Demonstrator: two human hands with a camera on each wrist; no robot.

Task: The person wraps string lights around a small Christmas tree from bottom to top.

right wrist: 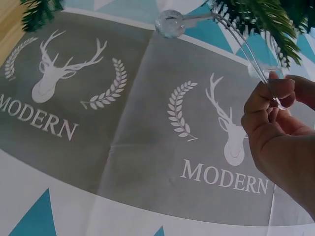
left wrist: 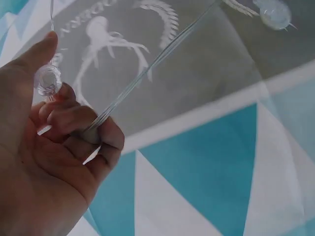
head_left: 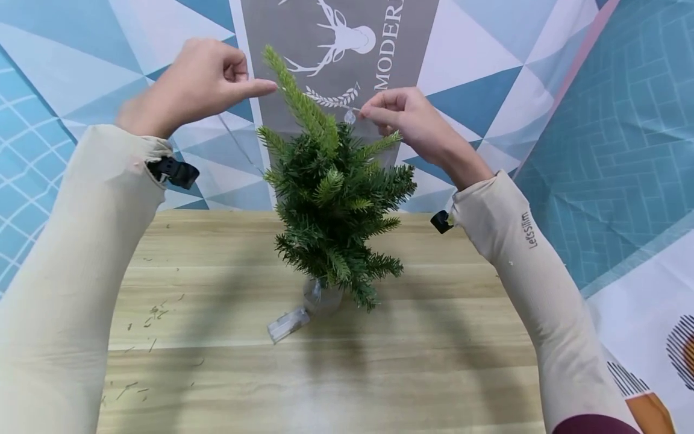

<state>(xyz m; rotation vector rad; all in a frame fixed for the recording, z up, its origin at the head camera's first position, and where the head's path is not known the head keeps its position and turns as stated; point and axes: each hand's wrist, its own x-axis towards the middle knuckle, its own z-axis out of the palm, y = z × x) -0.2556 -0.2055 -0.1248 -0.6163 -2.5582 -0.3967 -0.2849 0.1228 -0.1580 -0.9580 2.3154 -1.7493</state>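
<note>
A small green artificial Christmas tree (head_left: 336, 205) stands upright on a wooden table, between my two hands. My left hand (head_left: 192, 87) is left of its top branch. In the left wrist view, its curled fingers hold the clear wire of a string of lights (left wrist: 147, 70), with a clear bulb (left wrist: 48, 79) beside the thumb. Right of the treetop, my right hand (head_left: 412, 120) pinches the same kind of wire between thumb and fingers. One round clear bulb (right wrist: 170, 23) hangs near it in the right wrist view. How the wire runs among the needles is hidden.
By the tree's pale base (head_left: 323, 296) lies a clear, box-like battery case (head_left: 288, 324). Fallen needles (head_left: 157, 311) are scattered on the left of the wooden table (head_left: 423, 361). Behind it hangs a patterned cloth (head_left: 477, 66) with a deer print.
</note>
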